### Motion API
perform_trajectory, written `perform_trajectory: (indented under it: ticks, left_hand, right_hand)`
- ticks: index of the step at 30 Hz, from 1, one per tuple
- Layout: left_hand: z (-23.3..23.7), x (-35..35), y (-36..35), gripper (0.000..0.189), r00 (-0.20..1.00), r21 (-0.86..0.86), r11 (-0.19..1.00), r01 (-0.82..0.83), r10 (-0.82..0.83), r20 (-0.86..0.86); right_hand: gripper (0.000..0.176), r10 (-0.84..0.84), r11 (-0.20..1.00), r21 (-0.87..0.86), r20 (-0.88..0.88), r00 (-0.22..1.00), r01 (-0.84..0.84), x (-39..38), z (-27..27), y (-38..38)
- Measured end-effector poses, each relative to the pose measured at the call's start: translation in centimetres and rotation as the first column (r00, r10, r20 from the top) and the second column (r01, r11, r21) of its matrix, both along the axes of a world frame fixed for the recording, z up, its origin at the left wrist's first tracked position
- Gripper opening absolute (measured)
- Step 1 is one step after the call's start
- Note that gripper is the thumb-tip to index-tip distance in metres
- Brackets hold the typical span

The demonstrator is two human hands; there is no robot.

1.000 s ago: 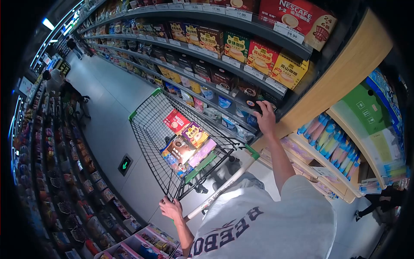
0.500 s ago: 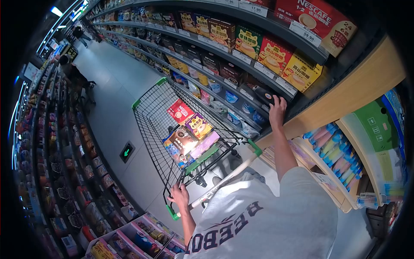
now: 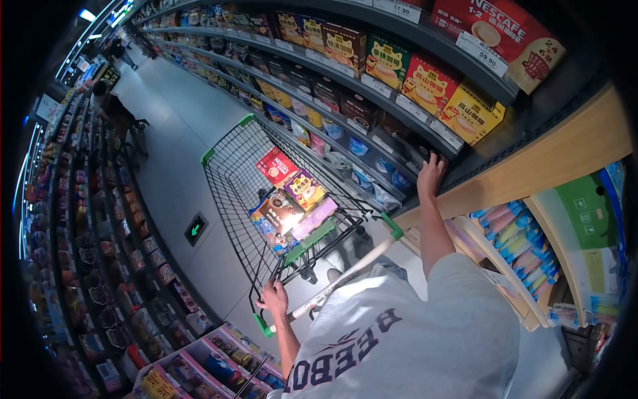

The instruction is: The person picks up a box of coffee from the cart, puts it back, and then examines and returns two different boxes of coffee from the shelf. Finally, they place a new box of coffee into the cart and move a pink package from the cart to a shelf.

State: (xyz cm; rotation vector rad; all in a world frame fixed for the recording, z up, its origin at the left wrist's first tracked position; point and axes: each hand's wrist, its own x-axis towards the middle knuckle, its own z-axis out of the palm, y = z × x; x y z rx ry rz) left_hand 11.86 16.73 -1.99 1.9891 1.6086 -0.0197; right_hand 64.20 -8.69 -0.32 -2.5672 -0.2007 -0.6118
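My left hand point(image 3: 273, 298) is closed over the rear left corner of the shopping cart point(image 3: 222, 193), beside its pale handle point(image 3: 362, 265). My right hand point(image 3: 432, 175) reaches to the end of a lower shelf, its fingers apart and their tips right at a dark package point(image 3: 413, 147) under the shelf above. Part of that package is in shadow. In the cart lie a red Nescafé box point(image 3: 276, 166), a purple and yellow box point(image 3: 306, 191), a brown coffee package point(image 3: 280, 211), a lilac box point(image 3: 314, 219) and a blue package point(image 3: 264, 229).
Coffee boxes point(image 3: 425, 83) line the right-hand shelves above my right hand, with price tags along the edges. A wooden shelf end point(image 3: 531, 159) and a rack of colourful packets point(image 3: 515, 239) stand at right. Snack shelves point(image 3: 119, 266) run along the left. A person point(image 3: 113, 110) stands farther up the aisle.
My right hand has shifted slightly down and right, and the dark package by its fingers sits deeper in the shelf's shadow. My left hand stays on the cart.
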Motion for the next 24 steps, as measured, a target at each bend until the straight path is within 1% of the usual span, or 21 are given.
perform_trajectory:
  ticks: [1, 4, 7, 10, 13, 16, 17, 19, 22, 24]
  left_hand:
    - [0.0, 0.0, 0.0, 0.047, 1.0, 0.007, 1.0, -0.003, 0.003, -0.002]
    - [0.2, 0.2, 0.0, 0.047, 1.0, 0.015, 1.0, -0.011, 0.011, -0.004]
    - [1.0, 0.7, 0.1, 0.047, 1.0, -0.011, 1.0, -0.015, 0.015, 0.0]
    - [1.2, 0.9, 0.2, 0.047, 1.0, -0.027, 0.999, -0.017, 0.017, -0.005]
    - [1.2, 1.1, 0.3, 0.047, 1.0, -0.019, 1.0, -0.016, 0.016, -0.007]
    - [0.9, 1.1, 0.4, 0.047, 1.0, -0.019, 1.0, -0.021, 0.021, -0.014]
    - [0.8, 1.1, 0.4, 0.047, 1.0, -0.011, 1.0, -0.022, 0.022, -0.019]
    - [0.6, 1.0, 0.4, 0.047, 0.999, 0.0, 1.0, -0.024, 0.024, -0.025]
    - [0.8, 1.3, 0.4, 0.046, 0.999, 0.002, 1.0, -0.024, 0.024, -0.026]
    - [1.2, 1.5, 0.3, 0.046, 0.999, -0.01, 1.0, -0.021, 0.021, -0.032]
  right_hand:
    - [0.038, -0.013, 1.0, 0.009, 0.011, 1.0, 0.013, 0.2, -0.3, 0.1]
    - [0.037, -0.061, 0.997, 0.032, -0.058, 0.996, 0.063, 0.9, -0.8, 0.1]
    - [0.038, -0.118, 0.982, 0.112, -0.277, 0.954, 0.154, 1.3, -0.5, 0.2]
    - [0.042, -0.173, 0.979, 0.075, -0.193, 0.966, 0.191, 2.0, -2.2, 0.0]
    - [0.044, -0.225, 0.974, -0.055, -0.127, 0.966, 0.22, 2.3, -3.2, 0.0]
    - [0.044, -0.267, 0.954, -0.187, -0.169, 0.949, 0.235, 2.5, -3.0, 0.4]
    - [0.044, -0.272, 0.945, -0.238, -0.193, 0.943, 0.224, 2.6, -2.7, 0.6]
    - [0.043, -0.287, 0.92, -0.337, -0.238, 0.928, 0.198, 1.9, 0.0, 2.0]
    - [0.049, -0.151, 0.949, -0.305, -0.204, 0.967, 0.084, 2.2, -0.9, 3.6]
    - [0.054, -0.095, 0.951, -0.31, -0.274, 0.957, 0.006, 2.2, -0.4, 4.4]
